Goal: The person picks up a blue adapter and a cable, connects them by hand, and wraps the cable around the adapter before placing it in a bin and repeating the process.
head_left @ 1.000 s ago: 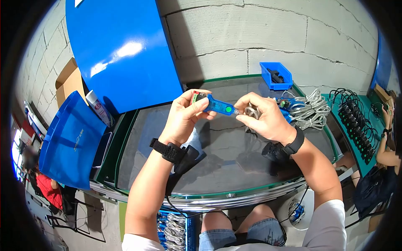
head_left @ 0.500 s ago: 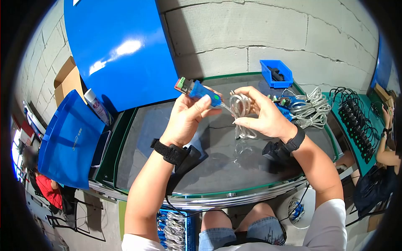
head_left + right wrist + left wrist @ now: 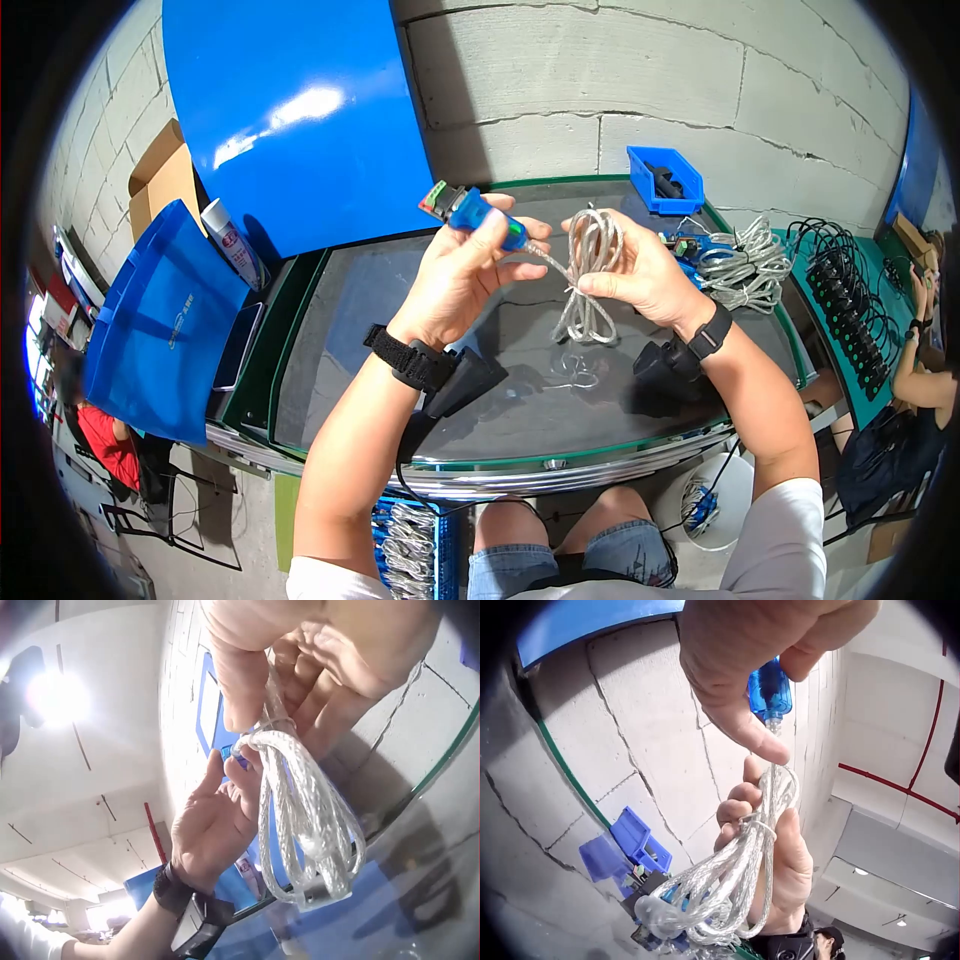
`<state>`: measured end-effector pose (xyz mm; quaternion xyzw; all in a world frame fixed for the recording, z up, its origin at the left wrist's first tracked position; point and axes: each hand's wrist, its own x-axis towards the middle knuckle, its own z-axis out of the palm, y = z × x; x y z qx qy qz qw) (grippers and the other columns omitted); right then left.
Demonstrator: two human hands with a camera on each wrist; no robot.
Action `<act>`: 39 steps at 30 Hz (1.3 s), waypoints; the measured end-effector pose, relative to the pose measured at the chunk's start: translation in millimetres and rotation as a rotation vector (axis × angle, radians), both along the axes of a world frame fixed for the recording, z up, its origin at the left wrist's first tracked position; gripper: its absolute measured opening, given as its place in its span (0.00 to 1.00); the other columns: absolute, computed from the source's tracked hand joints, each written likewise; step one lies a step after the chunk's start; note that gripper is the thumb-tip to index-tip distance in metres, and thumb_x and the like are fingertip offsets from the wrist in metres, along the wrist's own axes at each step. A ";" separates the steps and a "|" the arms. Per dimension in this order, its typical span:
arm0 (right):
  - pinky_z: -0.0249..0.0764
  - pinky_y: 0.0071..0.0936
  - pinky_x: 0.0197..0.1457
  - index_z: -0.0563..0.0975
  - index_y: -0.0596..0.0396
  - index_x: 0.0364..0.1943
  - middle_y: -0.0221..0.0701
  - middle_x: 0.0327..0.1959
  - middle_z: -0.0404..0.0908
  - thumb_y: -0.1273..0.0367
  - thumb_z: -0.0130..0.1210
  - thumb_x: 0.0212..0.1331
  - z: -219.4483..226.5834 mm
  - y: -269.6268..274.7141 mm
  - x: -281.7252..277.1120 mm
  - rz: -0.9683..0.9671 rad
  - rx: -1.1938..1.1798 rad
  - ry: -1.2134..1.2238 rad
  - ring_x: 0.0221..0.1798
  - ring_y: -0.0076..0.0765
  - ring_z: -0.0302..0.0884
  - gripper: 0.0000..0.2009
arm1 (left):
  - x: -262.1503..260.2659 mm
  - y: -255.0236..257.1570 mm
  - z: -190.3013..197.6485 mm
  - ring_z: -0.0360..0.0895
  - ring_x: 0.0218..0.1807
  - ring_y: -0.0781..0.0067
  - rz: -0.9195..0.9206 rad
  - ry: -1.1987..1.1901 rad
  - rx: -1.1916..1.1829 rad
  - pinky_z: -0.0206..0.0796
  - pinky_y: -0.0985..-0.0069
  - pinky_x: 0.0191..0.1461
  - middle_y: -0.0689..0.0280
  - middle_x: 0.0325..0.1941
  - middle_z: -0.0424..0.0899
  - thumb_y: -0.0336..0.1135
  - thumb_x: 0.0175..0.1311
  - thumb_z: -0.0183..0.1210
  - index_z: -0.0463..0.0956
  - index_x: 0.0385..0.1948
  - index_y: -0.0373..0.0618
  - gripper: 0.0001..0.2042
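My left hand (image 3: 452, 280) pinches a translucent blue adapter (image 3: 472, 212) between thumb and fingers. At its upper-left end sits a green terminal block (image 3: 438, 196). From its other end a clear-sheathed silvery cable runs to a coiled bundle (image 3: 598, 240), which my right hand (image 3: 648, 272) grips between thumb and fingers above the table. In the left wrist view, a thin tie (image 3: 759, 823) wraps the cable coil (image 3: 739, 877) near the fingers. The coil's loops (image 3: 289, 802) hang below my right hand (image 3: 330, 660) in the right wrist view.
On the table's right lies a pile of similar coiled cables (image 3: 745, 262). A small blue bin (image 3: 665, 200) with black parts stands behind it. At left are a spray can (image 3: 232, 240) and a large blue bin (image 3: 165, 325). A person's arm (image 3: 912, 345) shows at far right.
The adapter has moved up and left and now tilts, terminal end upward. My right hand has shifted away from it, and the coiled cable now hangs in full view.
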<state>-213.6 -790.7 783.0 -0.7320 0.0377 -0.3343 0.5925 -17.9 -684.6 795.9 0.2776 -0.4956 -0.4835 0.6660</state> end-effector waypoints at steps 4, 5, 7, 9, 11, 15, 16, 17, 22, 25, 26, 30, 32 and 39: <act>0.71 0.20 0.49 0.67 0.56 0.50 0.24 0.42 0.72 0.75 0.65 0.48 -9.1 0.0 6.5 0.028 -0.014 0.036 0.45 0.18 0.71 0.24 | -5.5 0.4 -0.5 0.78 0.46 0.65 0.028 -0.108 0.026 0.75 0.67 0.48 0.53 0.48 0.77 0.36 0.54 0.66 0.58 0.57 0.42 0.31; 0.72 0.21 0.47 0.67 0.56 0.46 0.25 0.42 0.72 0.75 0.66 0.48 -10.5 -0.9 8.4 0.028 -0.031 0.026 0.46 0.18 0.71 0.22 | -6.2 0.5 0.9 0.77 0.46 0.67 -0.002 -0.076 0.065 0.74 0.67 0.49 0.55 0.47 0.77 0.31 0.47 0.69 0.59 0.58 0.41 0.35; 0.73 0.22 0.45 0.67 0.56 0.44 0.26 0.41 0.73 0.75 0.66 0.47 -8.5 4.4 11.4 0.008 -0.025 0.017 0.45 0.19 0.71 0.22 | -8.4 -0.1 -0.5 0.77 0.46 0.68 -0.012 -0.108 0.047 0.73 0.67 0.49 0.57 0.47 0.76 0.30 0.47 0.70 0.59 0.57 0.41 0.35; 0.73 0.22 0.44 0.67 0.56 0.42 0.26 0.39 0.73 0.74 0.67 0.46 -5.4 11.1 13.3 -0.012 -0.015 0.008 0.44 0.19 0.72 0.21 | -13.2 -0.6 -2.4 0.75 0.45 0.72 0.030 -0.171 0.031 0.70 0.71 0.51 0.63 0.45 0.75 0.28 0.45 0.70 0.61 0.56 0.42 0.35; 0.74 0.24 0.41 0.66 0.55 0.40 0.28 0.35 0.75 0.72 0.68 0.45 -1.8 16.6 13.7 -0.151 -0.293 0.069 0.41 0.20 0.74 0.21 | -18.4 0.0 -2.8 0.74 0.45 0.73 0.069 -0.221 -0.004 0.68 0.72 0.51 0.64 0.44 0.75 0.28 0.44 0.71 0.61 0.56 0.42 0.34; 0.74 0.24 0.40 0.67 0.56 0.40 0.28 0.33 0.76 0.70 0.68 0.47 -3.6 19.4 13.0 -0.129 -0.360 0.086 0.37 0.20 0.74 0.21 | -24.3 4.3 -1.4 0.73 0.42 0.76 0.149 -0.251 -0.016 0.64 0.74 0.53 0.68 0.40 0.75 0.27 0.45 0.70 0.65 0.51 0.42 0.29; 0.74 0.24 0.40 0.67 0.56 0.40 0.28 0.33 0.76 0.70 0.68 0.47 -4.6 17.8 12.2 -0.129 -0.360 0.085 0.37 0.20 0.74 0.21 | -24.2 4.6 -1.0 0.73 0.43 0.76 0.182 -0.258 0.001 0.64 0.74 0.52 0.68 0.39 0.75 0.27 0.45 0.68 0.68 0.49 0.41 0.26; 0.73 0.23 0.40 0.67 0.56 0.41 0.27 0.34 0.75 0.71 0.67 0.48 -5.6 15.7 10.7 -0.106 -0.277 0.095 0.37 0.20 0.73 0.20 | -22.8 5.6 0.0 0.73 0.43 0.76 0.182 -0.259 0.000 0.64 0.74 0.52 0.68 0.39 0.75 0.27 0.45 0.68 0.68 0.49 0.41 0.26; 0.73 0.21 0.45 0.66 0.56 0.46 0.28 0.40 0.73 0.75 0.59 0.55 -9.2 5.4 8.2 0.079 -0.034 0.007 0.43 0.20 0.72 0.17 | -8.2 3.1 -3.2 0.75 0.44 0.72 0.141 -0.266 0.057 0.64 0.71 0.54 0.66 0.38 0.78 0.25 0.47 0.61 0.74 0.39 0.43 0.14; 0.73 0.22 0.48 0.66 0.57 0.47 0.28 0.40 0.73 0.75 0.58 0.56 -6.9 6.2 7.4 0.095 -0.030 0.009 0.44 0.20 0.72 0.17 | -8.6 0.7 -6.0 0.76 0.45 0.69 0.065 -0.173 -0.006 0.64 0.69 0.55 0.62 0.40 0.80 0.25 0.47 0.60 0.74 0.38 0.45 0.13; 0.72 0.22 0.48 0.66 0.57 0.47 0.28 0.40 0.73 0.74 0.59 0.56 -6.6 6.3 7.5 0.094 -0.017 0.008 0.44 0.20 0.72 0.17 | -9.1 0.4 -5.9 0.76 0.45 0.69 0.065 -0.172 -0.006 0.64 0.69 0.55 0.62 0.40 0.80 0.25 0.47 0.60 0.74 0.38 0.45 0.13; 0.72 0.21 0.48 0.66 0.57 0.48 0.27 0.40 0.73 0.74 0.59 0.56 -7.1 4.2 7.6 0.043 -0.068 0.035 0.44 0.19 0.72 0.17 | -10.9 3.1 -1.8 0.76 0.47 0.68 0.044 -0.185 -0.022 0.63 0.67 0.56 0.61 0.42 0.81 0.25 0.47 0.63 0.73 0.35 0.47 0.12; 0.72 0.21 0.47 0.66 0.57 0.47 0.26 0.40 0.73 0.74 0.60 0.55 -7.2 4.0 7.0 0.003 -0.103 0.056 0.44 0.18 0.71 0.18 | -13.7 4.3 0.7 0.76 0.47 0.68 0.031 -0.200 -0.018 0.63 0.67 0.56 0.61 0.42 0.81 0.26 0.47 0.64 0.73 0.34 0.47 0.12; 0.73 0.21 0.49 0.67 0.58 0.49 0.27 0.43 0.73 0.74 0.61 0.54 -12.2 3.6 10.6 0.107 -0.027 0.017 0.46 0.19 0.71 0.20 | -14.8 2.6 -4.2 0.77 0.38 0.79 0.059 -0.217 -0.037 0.70 0.78 0.46 0.68 0.33 0.79 0.25 0.48 0.66 0.73 0.36 0.43 0.14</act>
